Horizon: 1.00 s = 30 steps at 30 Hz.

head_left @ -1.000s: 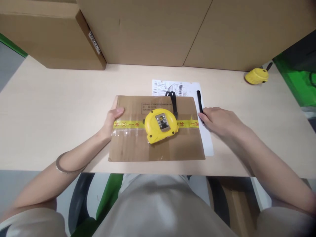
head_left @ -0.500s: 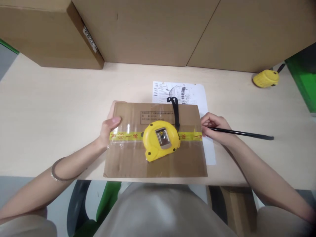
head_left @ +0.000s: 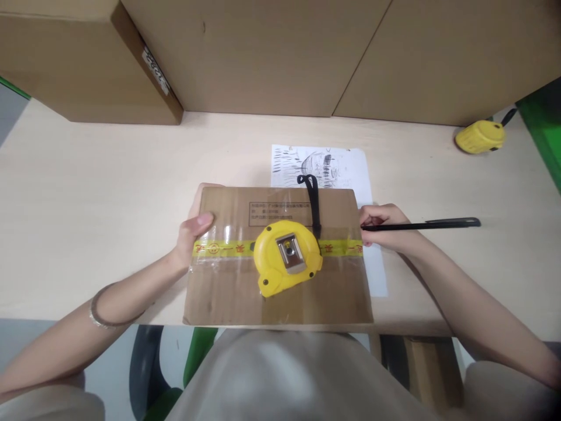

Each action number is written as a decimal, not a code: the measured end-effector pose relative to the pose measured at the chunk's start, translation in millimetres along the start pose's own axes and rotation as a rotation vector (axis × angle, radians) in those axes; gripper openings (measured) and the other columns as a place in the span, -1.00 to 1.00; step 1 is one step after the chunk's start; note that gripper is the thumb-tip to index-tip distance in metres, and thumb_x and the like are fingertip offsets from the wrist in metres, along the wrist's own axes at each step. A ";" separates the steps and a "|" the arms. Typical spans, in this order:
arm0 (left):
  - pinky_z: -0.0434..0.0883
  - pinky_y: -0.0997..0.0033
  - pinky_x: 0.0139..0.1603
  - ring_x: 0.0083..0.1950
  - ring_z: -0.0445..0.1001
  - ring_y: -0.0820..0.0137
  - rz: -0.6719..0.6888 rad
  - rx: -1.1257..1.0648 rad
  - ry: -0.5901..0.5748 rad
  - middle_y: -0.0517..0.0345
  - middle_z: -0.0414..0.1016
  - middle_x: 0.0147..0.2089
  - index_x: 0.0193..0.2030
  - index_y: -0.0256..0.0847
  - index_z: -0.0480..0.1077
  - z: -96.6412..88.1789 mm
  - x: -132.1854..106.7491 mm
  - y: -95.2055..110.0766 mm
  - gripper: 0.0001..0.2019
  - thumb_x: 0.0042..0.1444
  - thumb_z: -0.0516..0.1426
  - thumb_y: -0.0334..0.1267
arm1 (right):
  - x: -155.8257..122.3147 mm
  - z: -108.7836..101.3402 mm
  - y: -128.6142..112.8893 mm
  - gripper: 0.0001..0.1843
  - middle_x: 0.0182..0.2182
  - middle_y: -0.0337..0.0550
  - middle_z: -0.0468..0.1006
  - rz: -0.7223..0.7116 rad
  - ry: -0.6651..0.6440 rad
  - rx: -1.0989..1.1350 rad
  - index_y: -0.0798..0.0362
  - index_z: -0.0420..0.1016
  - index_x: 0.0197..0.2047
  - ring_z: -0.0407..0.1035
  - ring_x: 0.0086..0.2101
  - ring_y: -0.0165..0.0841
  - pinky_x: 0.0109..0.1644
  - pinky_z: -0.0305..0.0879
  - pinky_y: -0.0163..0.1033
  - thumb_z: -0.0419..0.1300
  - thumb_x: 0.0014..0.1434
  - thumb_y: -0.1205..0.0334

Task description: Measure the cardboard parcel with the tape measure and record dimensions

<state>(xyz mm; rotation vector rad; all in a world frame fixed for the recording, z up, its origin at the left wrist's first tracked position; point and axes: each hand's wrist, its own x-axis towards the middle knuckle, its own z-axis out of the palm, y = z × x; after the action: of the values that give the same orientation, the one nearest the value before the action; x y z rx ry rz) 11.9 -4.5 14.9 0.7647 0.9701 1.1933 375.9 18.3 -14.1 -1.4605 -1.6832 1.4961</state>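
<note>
Along the near side of the bench [head_left: 87, 216], a carton [head_left: 228, 298] bears a tape measure [head_left: 274, 248].
The carton looks light, stiff, best held by its sides, where the left grip [head_left: 189, 237] clamps; the smooth tape measure may slide; the right grip [head_left: 385, 217] pinches a pen [head_left: 447, 224].

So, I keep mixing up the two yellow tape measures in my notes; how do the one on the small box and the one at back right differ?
The near tape measure lies on the small box; the far tape measure sits on the table. The near one shows its metal clip facing up; on the far one, no clip shows. Both are yellow with a black strap.
</note>
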 end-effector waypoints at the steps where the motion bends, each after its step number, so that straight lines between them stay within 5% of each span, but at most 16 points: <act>1: 0.61 0.00 -0.07 -0.05 0.65 -0.01 0.003 0.006 0.003 0.11 0.58 -0.24 -0.04 -0.13 0.40 0.4 -0.2 0.1 -0.49 -0.20 0.34 -0.18 | 0.2 0.9 -0.8 -0.61 -0.70 -0.26 0.43 0.000 -0.001 -0.001 0.02 0.42 -0.57 0.31 -0.66 -0.47 -0.58 0.24 -0.36 0.54 -0.06 0.08; 30: 0.62 0.02 -0.09 -0.04 0.63 -0.02 0.029 -0.013 0.025 0.07 0.56 -0.20 0.02 -0.12 0.36 -8.6 -3.0 -8.8 -0.48 -0.13 0.32 -0.15 | 0.8 -0.3 2.1 -0.51 -0.72 -0.29 0.39 0.023 0.018 -0.016 -0.01 0.37 -0.59 0.26 -0.67 -0.47 -0.60 0.21 -0.31 0.60 -0.11 -0.02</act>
<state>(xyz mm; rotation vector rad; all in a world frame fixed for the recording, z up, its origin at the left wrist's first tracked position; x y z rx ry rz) 7.4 -9.4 4.2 0.7569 0.9738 1.2361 376.7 18.8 -16.2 -1.5019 -1.6775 1.4799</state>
